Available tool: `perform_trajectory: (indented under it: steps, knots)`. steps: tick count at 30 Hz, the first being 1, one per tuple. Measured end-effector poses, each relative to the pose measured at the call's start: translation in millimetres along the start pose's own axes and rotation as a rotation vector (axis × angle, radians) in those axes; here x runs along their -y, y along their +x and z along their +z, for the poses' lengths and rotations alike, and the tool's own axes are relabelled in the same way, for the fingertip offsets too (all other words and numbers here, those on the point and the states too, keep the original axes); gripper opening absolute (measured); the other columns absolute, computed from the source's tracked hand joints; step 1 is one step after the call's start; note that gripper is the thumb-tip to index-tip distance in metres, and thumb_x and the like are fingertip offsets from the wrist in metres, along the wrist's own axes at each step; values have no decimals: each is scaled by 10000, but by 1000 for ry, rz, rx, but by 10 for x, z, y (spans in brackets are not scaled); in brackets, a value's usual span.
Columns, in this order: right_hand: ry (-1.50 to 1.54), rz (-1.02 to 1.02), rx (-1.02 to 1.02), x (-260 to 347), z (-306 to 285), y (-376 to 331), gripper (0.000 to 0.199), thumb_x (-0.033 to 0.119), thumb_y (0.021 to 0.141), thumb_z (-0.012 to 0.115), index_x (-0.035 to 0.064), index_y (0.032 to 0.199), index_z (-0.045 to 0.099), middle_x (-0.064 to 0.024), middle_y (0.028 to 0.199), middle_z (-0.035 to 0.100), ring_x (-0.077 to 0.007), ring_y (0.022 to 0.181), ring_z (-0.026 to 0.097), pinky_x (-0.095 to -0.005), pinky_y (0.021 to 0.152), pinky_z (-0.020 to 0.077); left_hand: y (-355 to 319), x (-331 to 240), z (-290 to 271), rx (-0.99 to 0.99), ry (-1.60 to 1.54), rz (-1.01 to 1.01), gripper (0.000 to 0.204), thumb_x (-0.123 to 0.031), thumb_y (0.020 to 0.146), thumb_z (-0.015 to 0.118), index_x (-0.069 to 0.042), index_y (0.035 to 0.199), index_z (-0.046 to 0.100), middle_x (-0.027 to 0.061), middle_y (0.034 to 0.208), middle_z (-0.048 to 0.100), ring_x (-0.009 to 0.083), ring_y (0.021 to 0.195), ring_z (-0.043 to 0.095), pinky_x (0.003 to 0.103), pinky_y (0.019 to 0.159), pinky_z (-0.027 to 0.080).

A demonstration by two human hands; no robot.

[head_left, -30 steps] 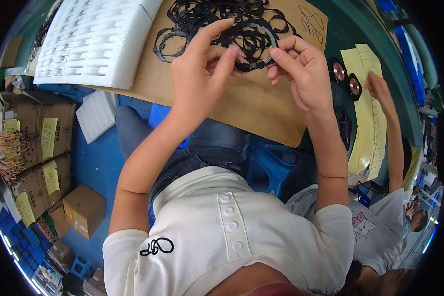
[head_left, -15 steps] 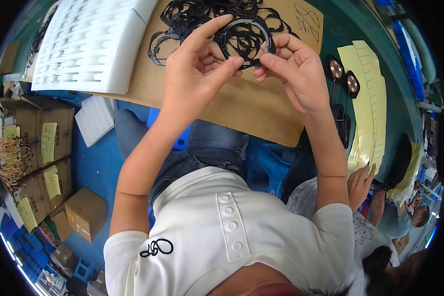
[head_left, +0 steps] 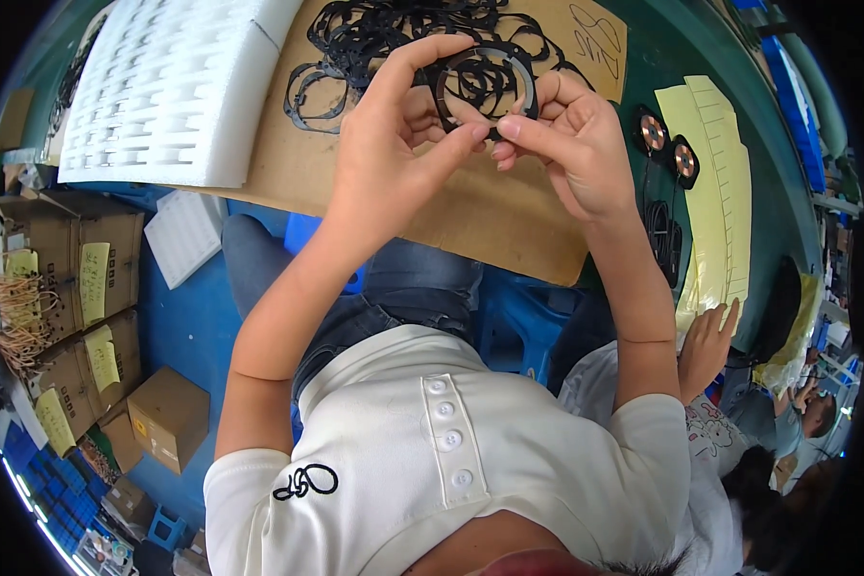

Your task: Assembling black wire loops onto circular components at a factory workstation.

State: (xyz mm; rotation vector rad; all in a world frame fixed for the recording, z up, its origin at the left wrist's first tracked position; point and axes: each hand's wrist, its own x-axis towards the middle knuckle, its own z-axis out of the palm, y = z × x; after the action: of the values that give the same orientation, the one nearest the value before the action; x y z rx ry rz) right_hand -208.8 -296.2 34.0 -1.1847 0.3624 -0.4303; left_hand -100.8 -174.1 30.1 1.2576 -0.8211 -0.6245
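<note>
Both hands (head_left: pixel 490 134) pinch a black ring (head_left: pixel 485 79) above the cardboard sheet (head_left: pixel 470 211).

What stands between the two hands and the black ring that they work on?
Nothing visible does. The left hand and the right hand both already pinch the black ring with bare fingertips, above the brown cardboard sheet. The pile of black rings lies behind it, farther away.

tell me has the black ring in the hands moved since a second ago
Cannot tell. The black ring stays above the cardboard sheet, by the pile of rings, pinched by the left hand and right hand.
</note>
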Motion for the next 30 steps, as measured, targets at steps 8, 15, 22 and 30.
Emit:
perform_trajectory:
  steps: [8,15,22,30]
  knots:
    - [-166,-79,-90,-69,44,-3,138,-61,742,617,-26,776,488,-140,643,579,-184,555,618,-222,534,532,6,37,-31,17,229,11,535,65,758,594,-47,1247,407,92,755,619,111,682,591,167,602,477]
    - [22,12,-64,-47,18,-4,105,-24,784,599,-30,774,494,-134,648,572,-190,555,620,-224,535,533,47,6,-188,120,99,-86,535,64,758,594,-27,1254,417,120,748,633,126,667,607,189,608,507]
    - [44,-11,-62,-57,30,4,80,19,821,573,-32,813,512,-103,663,562,-174,552,602,-228,540,525,44,-25,-202,118,-31,-114,523,55,769,583,-9,1261,419,151,779,644,149,670,627,208,635,526]
    - [14,-52,-204,38,-5,5,94,34,820,572,-41,872,550,-84,674,568,-133,525,544,-210,516,479,104,-28,-149,170,-120,-138,521,53,777,564,-9,1270,410,161,796,646,167,703,636,213,641,528]
